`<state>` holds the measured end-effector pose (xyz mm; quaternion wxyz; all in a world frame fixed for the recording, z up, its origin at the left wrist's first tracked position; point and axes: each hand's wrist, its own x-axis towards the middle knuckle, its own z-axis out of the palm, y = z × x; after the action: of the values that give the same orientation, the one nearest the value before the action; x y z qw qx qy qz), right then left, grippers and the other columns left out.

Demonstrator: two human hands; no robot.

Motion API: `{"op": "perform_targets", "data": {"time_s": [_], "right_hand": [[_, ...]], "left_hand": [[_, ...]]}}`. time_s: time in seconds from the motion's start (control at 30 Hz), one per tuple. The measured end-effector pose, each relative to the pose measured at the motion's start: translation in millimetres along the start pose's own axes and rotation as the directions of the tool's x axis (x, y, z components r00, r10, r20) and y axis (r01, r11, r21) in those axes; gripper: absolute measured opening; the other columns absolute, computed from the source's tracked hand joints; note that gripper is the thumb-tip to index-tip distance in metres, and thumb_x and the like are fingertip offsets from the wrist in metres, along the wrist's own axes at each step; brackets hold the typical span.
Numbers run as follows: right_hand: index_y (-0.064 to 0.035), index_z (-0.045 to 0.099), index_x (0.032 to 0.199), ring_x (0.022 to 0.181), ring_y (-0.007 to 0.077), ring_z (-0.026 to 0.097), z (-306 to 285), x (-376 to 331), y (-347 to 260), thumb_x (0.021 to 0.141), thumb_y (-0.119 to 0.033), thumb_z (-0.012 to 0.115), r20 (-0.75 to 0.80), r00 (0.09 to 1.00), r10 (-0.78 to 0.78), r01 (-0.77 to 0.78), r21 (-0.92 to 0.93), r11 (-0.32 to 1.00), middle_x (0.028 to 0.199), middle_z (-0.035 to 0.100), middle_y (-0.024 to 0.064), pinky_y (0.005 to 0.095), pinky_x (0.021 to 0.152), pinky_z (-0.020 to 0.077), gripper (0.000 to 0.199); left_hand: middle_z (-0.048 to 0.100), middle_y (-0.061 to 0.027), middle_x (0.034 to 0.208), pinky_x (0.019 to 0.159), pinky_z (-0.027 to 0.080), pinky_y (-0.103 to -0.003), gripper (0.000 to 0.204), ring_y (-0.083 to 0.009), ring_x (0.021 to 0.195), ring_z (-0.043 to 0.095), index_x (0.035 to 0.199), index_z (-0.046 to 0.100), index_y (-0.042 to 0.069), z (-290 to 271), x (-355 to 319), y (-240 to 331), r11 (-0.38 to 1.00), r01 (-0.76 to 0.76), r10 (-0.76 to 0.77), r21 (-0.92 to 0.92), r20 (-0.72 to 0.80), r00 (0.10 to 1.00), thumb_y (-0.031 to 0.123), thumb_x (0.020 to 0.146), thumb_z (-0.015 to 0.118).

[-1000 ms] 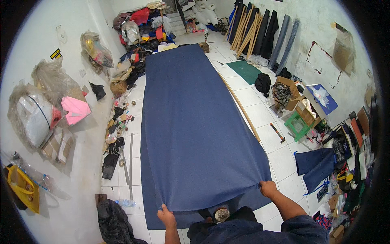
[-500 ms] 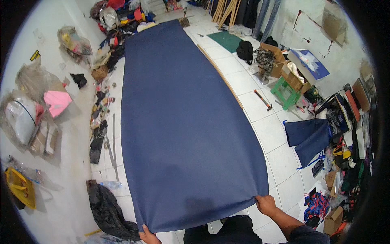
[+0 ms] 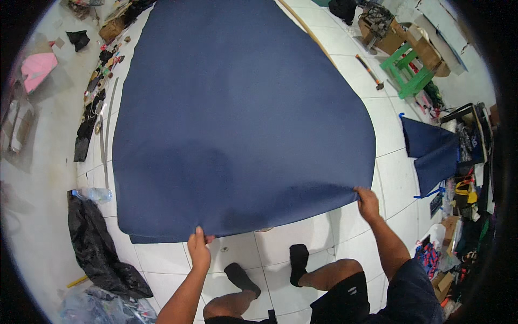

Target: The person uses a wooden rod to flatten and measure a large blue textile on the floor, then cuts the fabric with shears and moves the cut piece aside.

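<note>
A large navy-blue sheet of fabric (image 3: 243, 119) stretches away from me over the tiled floor. Its near right part is pinched in my right hand (image 3: 368, 205), which lifts the edge a little and pulls creases into it. My left hand (image 3: 199, 252) is closed on the near edge, left of the middle, thumb on top and fingers partly hidden. To the left of that hand, the near left corner hangs free of any grip, with a second navy edge showing just under it.
A wooden strip (image 3: 307, 29) runs along the sheet's far right side. A hammer (image 3: 370, 72), a green stool (image 3: 407, 70) and navy cloth pieces (image 3: 431, 154) lie or stand to the right. Leftward are a metal ruler (image 3: 110, 132), a plastic bottle (image 3: 94, 194) and a black bag (image 3: 102, 243).
My left hand has left the near left corner and moved right along the edge. My right hand keeps its grip. The view now looks lower, showing my feet.
</note>
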<state>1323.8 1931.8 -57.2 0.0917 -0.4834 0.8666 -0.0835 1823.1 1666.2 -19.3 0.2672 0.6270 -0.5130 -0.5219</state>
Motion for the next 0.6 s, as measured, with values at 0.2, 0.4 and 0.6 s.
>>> {"op": "perform_targets", "data": {"time_s": [0.2, 0.4, 0.6], "right_hand": [[-0.0069, 0.061, 0.121, 0.119, 0.0337, 0.058, 114.2, 57.9, 19.6, 0.076, 0.004, 0.063, -0.147, 0.983, -0.108, 0.113, 0.029, 0.993, 0.124, 0.064, 0.0146, 0.0505, 0.106, 0.0408, 0.046], [-0.0105, 0.063, 0.12, 0.119, 0.0334, 0.06, 154.0, 61.5, 47.5, 0.081, 0.0, 0.062, -0.239, 0.956, -0.169, 0.137, -0.142, 0.98, 0.126, 0.064, 0.0114, 0.0473, 0.102, 0.0455, 0.041], [-0.0092, 0.066, 0.116, 0.131, 0.0339, 0.05, 158.0, 71.0, 16.4, 0.088, -0.001, 0.058, -0.272, 0.962, 0.022, 0.029, 0.185, 0.982, 0.14, 0.054, 0.0137, 0.0425, 0.109, 0.041, 0.03]], "left_hand": [[0.066, -0.0111, 0.069, 0.064, 0.045, -0.032, 0.052, -0.0149, 0.066, 0.057, 0.07, 0.056, 0.0, 39.7, 89.0, -120.6, 0.987, -0.126, 0.126, 0.105, 0.002, 0.992, 0.04, 0.103, 0.05], [0.066, -0.0124, 0.086, 0.067, 0.048, -0.035, 0.045, -0.0217, 0.074, 0.063, 0.091, 0.061, -0.001, 44.3, 130.6, -190.9, 0.855, -0.378, 0.313, 0.355, 0.229, 0.922, 0.042, 0.101, 0.053], [0.044, -0.0163, 0.14, 0.083, 0.053, -0.044, 0.09, -0.0314, 0.096, 0.061, 0.147, 0.024, 0.008, -38.8, 171.6, -262.8, 0.911, 0.301, -0.214, -0.282, 0.3, 0.93, 0.07, 0.088, 0.052]]}}
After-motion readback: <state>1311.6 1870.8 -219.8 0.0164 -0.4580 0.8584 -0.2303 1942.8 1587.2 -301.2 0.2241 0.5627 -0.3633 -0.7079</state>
